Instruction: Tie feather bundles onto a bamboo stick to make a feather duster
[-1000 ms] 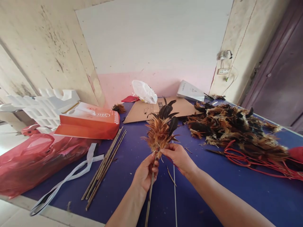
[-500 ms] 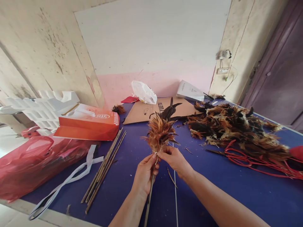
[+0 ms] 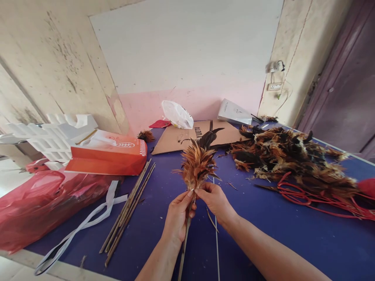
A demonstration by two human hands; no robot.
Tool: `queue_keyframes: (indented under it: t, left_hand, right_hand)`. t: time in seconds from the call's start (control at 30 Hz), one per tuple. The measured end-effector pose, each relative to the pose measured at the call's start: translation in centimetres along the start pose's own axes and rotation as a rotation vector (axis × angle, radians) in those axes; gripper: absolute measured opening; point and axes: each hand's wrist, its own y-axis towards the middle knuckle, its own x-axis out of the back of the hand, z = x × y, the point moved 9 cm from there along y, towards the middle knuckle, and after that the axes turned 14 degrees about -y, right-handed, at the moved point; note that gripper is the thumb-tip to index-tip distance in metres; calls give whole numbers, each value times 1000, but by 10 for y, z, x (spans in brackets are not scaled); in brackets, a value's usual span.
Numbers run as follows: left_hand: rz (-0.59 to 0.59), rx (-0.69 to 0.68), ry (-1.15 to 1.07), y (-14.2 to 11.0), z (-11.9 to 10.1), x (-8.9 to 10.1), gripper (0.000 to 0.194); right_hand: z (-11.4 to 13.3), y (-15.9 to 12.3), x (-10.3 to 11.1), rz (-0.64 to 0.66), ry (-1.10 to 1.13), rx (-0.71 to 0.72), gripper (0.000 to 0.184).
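Note:
A feather duster (image 3: 199, 162) with brown and black feathers on a thin wooden stick stands tilted upward in front of me. My left hand (image 3: 177, 214) is closed around the stick just under the feathers, thumb on top. At the base of the feathers, my right hand (image 3: 216, 201) pinches from the other side, its thumb and fingertips close to my left thumb. What exactly lies between the right fingertips is partly hidden. A big pile of loose feathers (image 3: 281, 152) lies to the right, with red cord (image 3: 310, 195) in front of it.
Several wooden sticks (image 3: 129, 212) lie left of my hands beside a white strap (image 3: 84, 226). An orange bag (image 3: 108, 156) and a red plastic bag (image 3: 43, 207) sit farther left. Flat cardboard (image 3: 166, 142), a white plastic bag (image 3: 177, 114) and a grey-white box (image 3: 234, 112) are at the back.
The duster's feather head has turned a little in my hands, and its black feathers now lean right. My right hand has shifted slightly toward the left thumb.

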Motion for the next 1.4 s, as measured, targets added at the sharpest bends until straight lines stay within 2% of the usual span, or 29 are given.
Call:
queue_keyframes:
  t: [0.37, 0.67, 0.87, 1.03, 1.13, 1.3, 1.4]
  left_hand:
    - [66, -9, 29, -3, -1, -8, 26]
    - [62, -83, 78, 0, -3, -5, 27]
    - [68, -65, 87, 0, 0, -6, 25]
    - [61, -17, 46, 2, 2, -4, 28]
    - [54, -4, 19, 4, 2, 0, 27]
    - [34, -57, -1, 5, -9, 4, 26]
    - [5, -106, 21, 4, -16, 4, 28]
  right_hand:
    - [-2, -6, -10, 90, 145, -55, 16]
    - [-5, -10, -9, -35, 172, 2, 15]
    - [-5, -11, -8, -53, 160, 37, 15]
    - [-8, -12, -9, -50, 167, 2, 20]
    - [-9, -11, -11, -1, 172, -29, 24]
    - [-16, -8, -11, 124, 5, -111, 27]
    - [-5, -8, -9, 144, -183, 5, 25]
